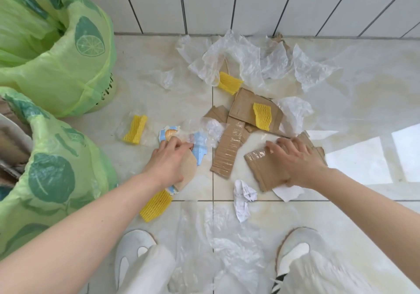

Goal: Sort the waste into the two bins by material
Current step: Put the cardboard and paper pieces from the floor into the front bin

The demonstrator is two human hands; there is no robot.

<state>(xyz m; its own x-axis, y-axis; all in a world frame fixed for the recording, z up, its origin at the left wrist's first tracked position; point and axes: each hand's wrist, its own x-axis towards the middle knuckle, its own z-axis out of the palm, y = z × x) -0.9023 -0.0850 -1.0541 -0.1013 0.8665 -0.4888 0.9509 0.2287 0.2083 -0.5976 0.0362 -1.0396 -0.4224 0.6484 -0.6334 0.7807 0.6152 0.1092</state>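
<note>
Looks like a home utility corner, white tiled wall [250, 3], glossy marble-look floor tiles [341, 103], two lemon-print bag-lined bins [68, 66]

Pale tiled floor [141, 84] with scattered waste. Beside the left hand [169, 160], which held a blue-and-tan wrapper [201, 151]: yellow foam nets just beyond [135, 129] and just behind [155, 205] it. Under the right hand [297, 159]: taped cardboard [266, 168]; a taped strip [228, 150] lay between the hands. Beyond it: flat cardboard [244, 105] and clear film [238, 55]. Nearer than it: crumpled receipt [244, 195]. Two green-lined bins [68, 75] stood left of the left hand.
</note>
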